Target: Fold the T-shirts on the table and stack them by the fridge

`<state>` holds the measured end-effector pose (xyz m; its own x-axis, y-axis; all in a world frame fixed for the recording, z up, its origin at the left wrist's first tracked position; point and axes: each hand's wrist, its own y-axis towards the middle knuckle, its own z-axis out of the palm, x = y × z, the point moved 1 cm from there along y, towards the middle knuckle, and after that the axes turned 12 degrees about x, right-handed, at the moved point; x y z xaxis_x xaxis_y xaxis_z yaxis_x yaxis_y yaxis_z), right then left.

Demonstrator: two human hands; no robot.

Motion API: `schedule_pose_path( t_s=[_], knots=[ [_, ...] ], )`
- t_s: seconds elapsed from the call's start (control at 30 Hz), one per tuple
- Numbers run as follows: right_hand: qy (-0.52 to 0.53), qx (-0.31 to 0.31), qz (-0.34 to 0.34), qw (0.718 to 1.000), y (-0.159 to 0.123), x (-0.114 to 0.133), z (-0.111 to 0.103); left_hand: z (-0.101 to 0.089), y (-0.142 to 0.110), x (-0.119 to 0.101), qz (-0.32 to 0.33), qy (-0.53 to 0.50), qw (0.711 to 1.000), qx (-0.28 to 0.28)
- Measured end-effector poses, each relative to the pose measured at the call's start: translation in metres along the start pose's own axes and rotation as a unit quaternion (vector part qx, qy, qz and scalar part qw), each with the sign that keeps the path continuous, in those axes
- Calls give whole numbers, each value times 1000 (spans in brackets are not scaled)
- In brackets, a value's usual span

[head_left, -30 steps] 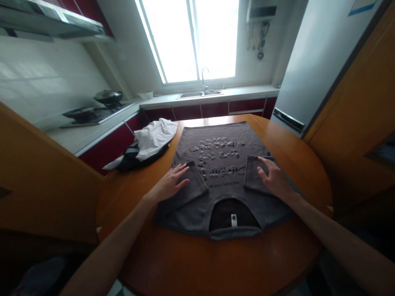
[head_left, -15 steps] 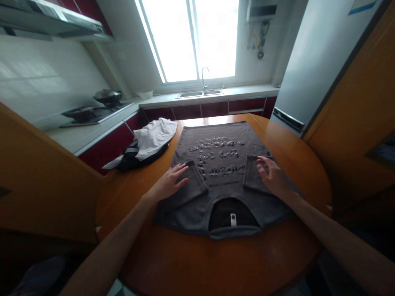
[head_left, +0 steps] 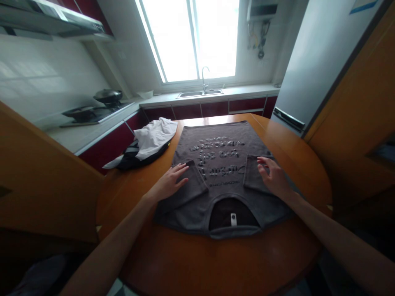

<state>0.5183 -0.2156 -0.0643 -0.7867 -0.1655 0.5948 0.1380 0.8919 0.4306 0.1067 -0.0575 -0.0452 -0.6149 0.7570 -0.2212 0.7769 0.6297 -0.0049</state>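
A dark grey T-shirt [head_left: 222,133] lies spread on the wooden table, its collar toward me and its hem at the far side. Black lettering covers its front, and a white label shows inside the neck. Both sleeves are folded inward over the front. My left hand [head_left: 169,181] rests on the left sleeve [head_left: 194,185] with fingers stretched out. On the right sleeve [head_left: 253,176] lies my right hand [head_left: 274,176], its fingers apart and slightly bent. Neither hand grips the cloth.
The round wooden table [head_left: 216,263] carries a heap of white and black clothes [head_left: 157,135] at its far left edge. Beyond stand a counter with a sink [head_left: 200,93], a stove with pans [head_left: 108,96] on the left, and a fridge [head_left: 321,53] on the right.
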Motion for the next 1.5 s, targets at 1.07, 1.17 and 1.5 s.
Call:
schedule_pose_path(
  t_s=[1.07,1.17,1.5],
  knots=[
    [7,71,0,997,-3,-6,5,26,11,-2,-185,51,981,1],
    [7,74,0,997,-3,-6,5,28,10,-1,-200,37,978,44],
    [7,73,1,997,-3,-5,4,27,10,-13,-152,54,986,-31]
  ],
)
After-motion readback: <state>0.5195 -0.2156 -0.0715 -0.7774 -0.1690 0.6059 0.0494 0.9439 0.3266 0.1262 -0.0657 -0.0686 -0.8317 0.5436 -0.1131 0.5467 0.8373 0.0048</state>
